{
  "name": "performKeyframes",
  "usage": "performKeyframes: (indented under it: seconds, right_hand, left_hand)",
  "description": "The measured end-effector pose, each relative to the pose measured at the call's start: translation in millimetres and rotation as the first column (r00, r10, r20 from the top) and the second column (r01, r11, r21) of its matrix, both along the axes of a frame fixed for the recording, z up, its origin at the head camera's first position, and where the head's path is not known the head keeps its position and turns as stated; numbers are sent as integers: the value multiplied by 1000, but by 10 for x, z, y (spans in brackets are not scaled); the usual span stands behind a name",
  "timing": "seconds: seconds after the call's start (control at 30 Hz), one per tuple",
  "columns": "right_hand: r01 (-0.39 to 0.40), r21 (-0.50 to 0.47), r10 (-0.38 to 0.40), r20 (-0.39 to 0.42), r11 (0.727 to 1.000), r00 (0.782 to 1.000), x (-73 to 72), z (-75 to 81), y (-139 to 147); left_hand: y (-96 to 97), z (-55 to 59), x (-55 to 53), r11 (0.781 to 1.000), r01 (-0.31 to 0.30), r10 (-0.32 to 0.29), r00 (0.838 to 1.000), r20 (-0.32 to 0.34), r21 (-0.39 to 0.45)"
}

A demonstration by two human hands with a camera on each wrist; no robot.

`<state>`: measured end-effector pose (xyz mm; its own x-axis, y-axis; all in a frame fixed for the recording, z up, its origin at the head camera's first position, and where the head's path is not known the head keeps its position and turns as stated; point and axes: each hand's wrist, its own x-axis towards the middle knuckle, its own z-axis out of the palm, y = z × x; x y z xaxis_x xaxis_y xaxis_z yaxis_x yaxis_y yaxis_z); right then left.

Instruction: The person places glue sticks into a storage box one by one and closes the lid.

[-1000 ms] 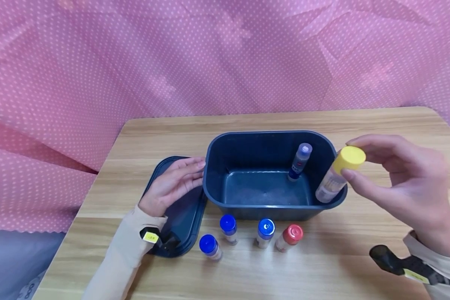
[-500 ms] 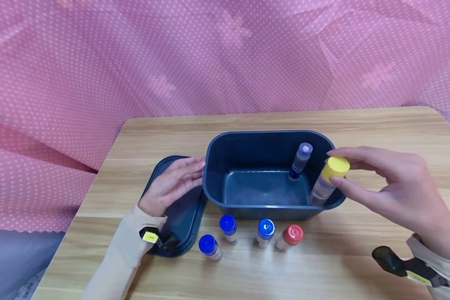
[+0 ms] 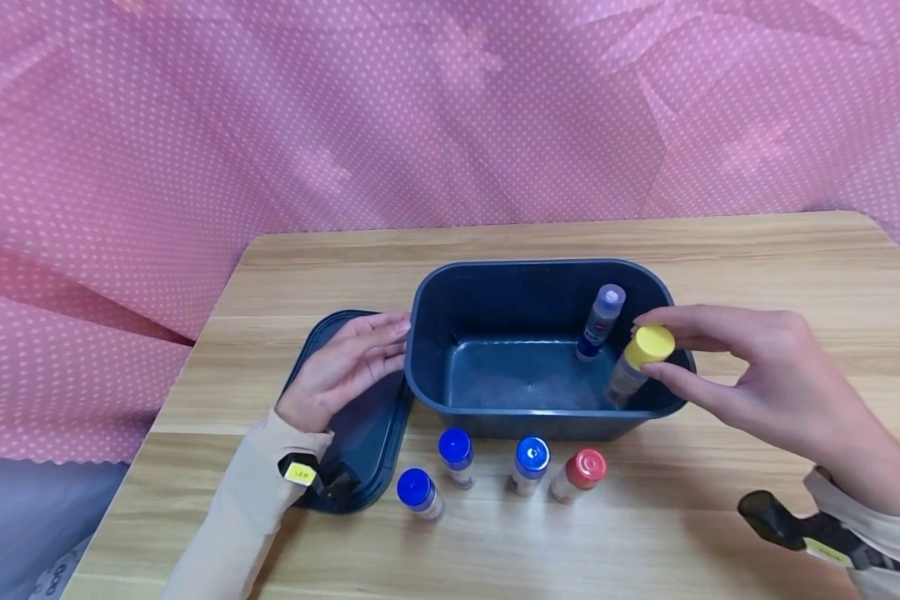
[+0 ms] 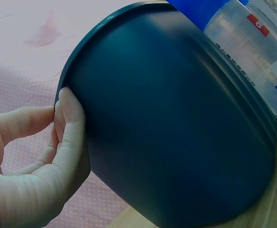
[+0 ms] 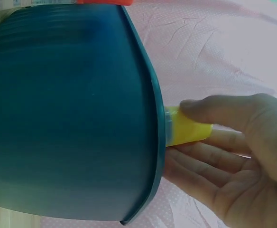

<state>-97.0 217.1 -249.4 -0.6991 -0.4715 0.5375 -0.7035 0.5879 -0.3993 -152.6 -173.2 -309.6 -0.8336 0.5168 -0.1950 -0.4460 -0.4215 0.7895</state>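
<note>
In the head view my right hand (image 3: 742,367) pinches the yellow cap of a clear glue bottle (image 3: 626,379) between thumb and fingers. The bottle leans inside the right end of a dark blue plastic box (image 3: 495,423), its lower part within the walls. Behind it a clear glue bottle with a blue base (image 3: 598,323) stands tilted in the box. The right wrist view shows only the yellow cap (image 5: 188,128) above the rim. My left hand (image 3: 351,367) touches the box's left side near the rim, fingers fairly straight, over a dark lid (image 3: 367,442).
In front of the box stand several small glue bottles: a blue-capped one (image 3: 418,492), two more with blue caps, and a red-capped one (image 3: 581,475). The wooden table (image 3: 645,542) carries everything. A pink dotted cloth (image 3: 450,117) hangs behind it.
My right hand has moved left and down with the yellow-capped glue bottle, which now sits lower and further inside the box. The left hand stays at the box's side.
</note>
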Motion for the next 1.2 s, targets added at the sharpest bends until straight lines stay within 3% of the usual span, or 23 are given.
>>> performKeyframes:
  seconds: [0.2,0.67,1.2]
  right_hand:
    - [-17,50,16,19,999,1000,26,-73,-26]
    - [-77,106,68,89,991,994,-28,-155,-55]
    - [-129,127,122,64,983,990,-86,-203,-79]
  left_hand:
    - [13,-50,43,1000,-11,11,1000,-14,-10]
    - [12,-32,52,999,-22,22,1000,-1,-22]
    - [21,-26,50,999,-22,22,1000,-11,-28]
